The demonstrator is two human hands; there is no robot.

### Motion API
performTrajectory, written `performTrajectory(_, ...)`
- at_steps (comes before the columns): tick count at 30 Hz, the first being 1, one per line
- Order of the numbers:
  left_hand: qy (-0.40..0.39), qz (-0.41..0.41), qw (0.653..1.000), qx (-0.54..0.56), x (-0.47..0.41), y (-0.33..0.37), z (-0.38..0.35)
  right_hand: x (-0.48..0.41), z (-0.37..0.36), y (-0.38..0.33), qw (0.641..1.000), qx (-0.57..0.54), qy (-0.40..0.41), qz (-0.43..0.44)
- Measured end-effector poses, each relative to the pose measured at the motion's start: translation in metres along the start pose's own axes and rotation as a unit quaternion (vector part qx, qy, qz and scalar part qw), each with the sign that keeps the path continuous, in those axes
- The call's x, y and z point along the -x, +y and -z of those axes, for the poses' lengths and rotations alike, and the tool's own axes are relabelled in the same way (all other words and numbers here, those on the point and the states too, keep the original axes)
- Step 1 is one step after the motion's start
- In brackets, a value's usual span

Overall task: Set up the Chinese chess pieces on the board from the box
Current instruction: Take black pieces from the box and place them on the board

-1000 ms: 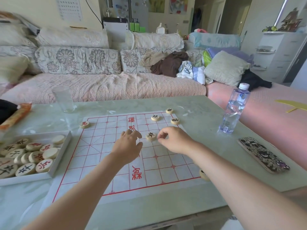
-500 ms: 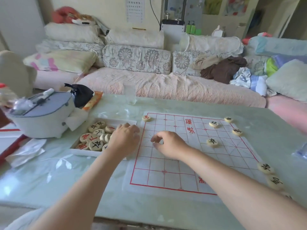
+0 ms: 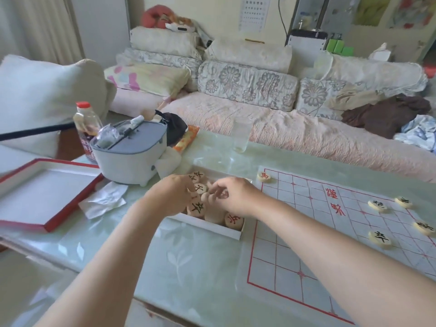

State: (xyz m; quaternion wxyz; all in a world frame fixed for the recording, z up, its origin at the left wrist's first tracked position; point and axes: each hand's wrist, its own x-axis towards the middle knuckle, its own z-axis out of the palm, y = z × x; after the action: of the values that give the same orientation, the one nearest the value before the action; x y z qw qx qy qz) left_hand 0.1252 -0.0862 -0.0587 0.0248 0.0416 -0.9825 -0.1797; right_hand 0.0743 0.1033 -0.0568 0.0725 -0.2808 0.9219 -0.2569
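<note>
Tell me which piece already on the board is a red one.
The corner piece at the far left of the board, nearest the box: its character is red. The other four pieces, farther right, carry black characters.

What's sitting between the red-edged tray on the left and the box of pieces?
In the head view, a crumpled white tissue lies between the red-edged tray and the box, with a white container just behind it.

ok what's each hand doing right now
left hand: fingers down in the box of chess pieces, grip cannot be told
right hand: fingertips among the pieces, cannot be told either
</note>
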Motion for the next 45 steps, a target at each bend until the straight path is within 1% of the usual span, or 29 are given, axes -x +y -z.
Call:
performTrajectory(4, -0.045, 0.014, 0.999, -0.013, 0.006, -0.007, 0.005, -0.013, -0.009, -0.013, 0.997, 0.054, -0.047, 0.038)
performTrajectory(7, -0.058, 0.023, 0.998, -0.007, 0.009, -0.005, 0.002, -0.017, -0.010, -0.019, 0.994, 0.072, -0.068, 0.047)
performTrajectory(11, -0.030, 0.034, 0.999, -0.013, 0.012, 0.004, -0.004, -0.015, -0.006, -0.014, 0.994, 0.082, -0.065, 0.038)
performTrajectory(14, -0.013, 0.041, 0.999, -0.026, 0.011, 0.009, -0.008, -0.009, -0.002, -0.006, 0.991, 0.097, -0.084, 0.048)
performTrajectory(18, -0.036, 0.024, 0.999, -0.007, 0.006, 0.007, -0.011, -0.002, 0.002, -0.009, 0.983, 0.121, -0.125, 0.050)
performTrajectory(20, -0.044, 0.016, 0.999, 0.006, 0.005, 0.007, -0.011, 0.000, 0.002, -0.011, 0.976, 0.153, -0.149, 0.052)
performTrajectory(22, -0.046, 0.015, 0.999, 0.016, 0.004, 0.006, -0.011, 0.001, 0.000, -0.010, 0.968, 0.187, -0.155, 0.057)
performTrajectory(24, -0.040, 0.020, 0.999, 0.016, 0.004, 0.006, -0.011, 0.000, -0.003, -0.009, 0.965, 0.211, -0.141, 0.061)
performTrajectory(26, -0.034, 0.017, 0.999, 0.006, 0.004, 0.008, -0.008, 0.000, -0.008, -0.007, 0.967, 0.212, -0.128, 0.067)
performTrajectory(28, -0.033, 0.013, 0.999, 0.000, 0.005, 0.012, -0.004, 0.001, -0.009, -0.005, 0.975, 0.184, -0.104, 0.070)
performTrajectory(31, -0.030, 0.008, 0.999, -0.032, 0.007, 0.022, 0.003, 0.006, -0.003, 0.000, 0.990, 0.110, -0.055, 0.068)
performTrajectory(35, -0.016, -0.005, 1.000, -0.026, 0.003, 0.042, 0.001, 0.025, 0.014, 0.010, 0.995, 0.067, -0.001, 0.072)
performTrajectory(38, -0.012, -0.015, 1.000, -0.002, 0.001, 0.068, -0.006, 0.048, 0.030, 0.027, 0.997, 0.050, 0.032, 0.049)
performTrajectory(40, -0.024, -0.026, 0.999, 0.025, 0.003, 0.088, -0.014, 0.065, 0.039, 0.044, 0.997, 0.056, 0.043, 0.037)
performTrajectory(43, -0.050, -0.080, 0.995, 0.045, 0.007, 0.125, -0.029, 0.094, 0.056, 0.072, 0.996, 0.065, 0.053, -0.002)
performTrajectory(45, -0.066, -0.119, 0.991, 0.017, 0.011, 0.153, -0.042, 0.116, 0.069, 0.092, 0.995, 0.068, 0.066, -0.040)
